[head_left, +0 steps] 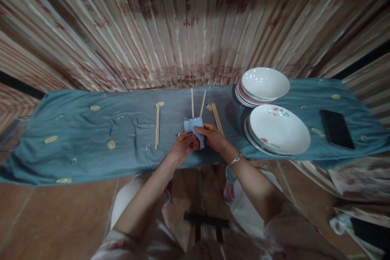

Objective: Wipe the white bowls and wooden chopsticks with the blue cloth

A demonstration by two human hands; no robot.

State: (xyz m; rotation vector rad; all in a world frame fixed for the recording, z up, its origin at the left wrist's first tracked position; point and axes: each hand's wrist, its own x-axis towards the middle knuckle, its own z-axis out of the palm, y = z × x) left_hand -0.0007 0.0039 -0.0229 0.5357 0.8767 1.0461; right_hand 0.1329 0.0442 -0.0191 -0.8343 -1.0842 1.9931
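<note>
Near the middle of the table, my left hand [184, 148] and my right hand [213, 136] are both closed on a light blue cloth [193, 124]. Two wooden chopsticks [192, 103] stick out beyond the cloth toward the back, their tips spread apart; the cloth is folded around their near part. To the left lies a pair of chopsticks [157, 126] on the tablecloth. Just right of the cloth rests a bundle of chopsticks [217, 118], its near end close to my right hand. My fingertips under the cloth are partly hidden.
A stack of bowls [265, 83] stands at the back right, with a stack of floral plates [280, 130] in front of it. Farther right lies a black phone or tablet [336, 128]. A green-grey patterned cloth [82, 130] covers the narrow table. Pleated curtains [189, 20] hang behind.
</note>
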